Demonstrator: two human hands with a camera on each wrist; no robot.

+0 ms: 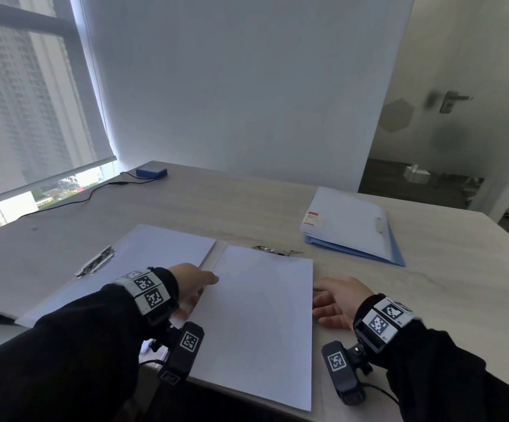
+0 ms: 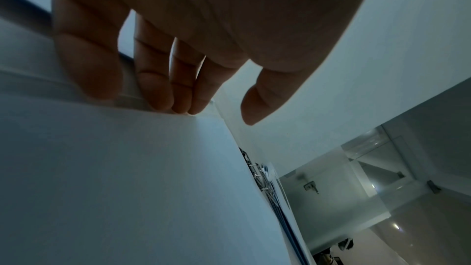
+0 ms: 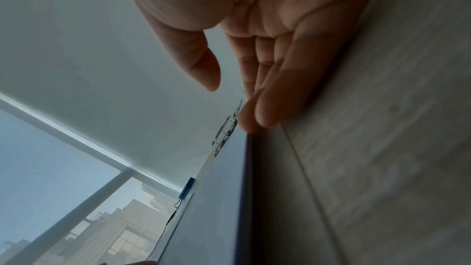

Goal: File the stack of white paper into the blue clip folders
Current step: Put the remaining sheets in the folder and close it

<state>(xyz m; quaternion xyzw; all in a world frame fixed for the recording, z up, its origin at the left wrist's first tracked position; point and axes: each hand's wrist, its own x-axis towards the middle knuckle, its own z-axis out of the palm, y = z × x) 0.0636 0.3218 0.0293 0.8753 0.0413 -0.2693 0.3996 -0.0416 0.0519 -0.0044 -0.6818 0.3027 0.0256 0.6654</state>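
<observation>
An open blue clip folder lies flat on the table. Its left half carries a white sheet and a metal clip. On its right half lies the white paper stack, just below a second metal clip. My left hand touches the stack's left edge with straight fingers, thumb held apart. My right hand lies against the stack's right edge, fingers straight along the paper. Neither hand grips anything.
A pile of closed folders with white paper sits at the back right of the table. A small blue box with a black cable lies at the far left by the window. The table's near edge runs just under my wrists.
</observation>
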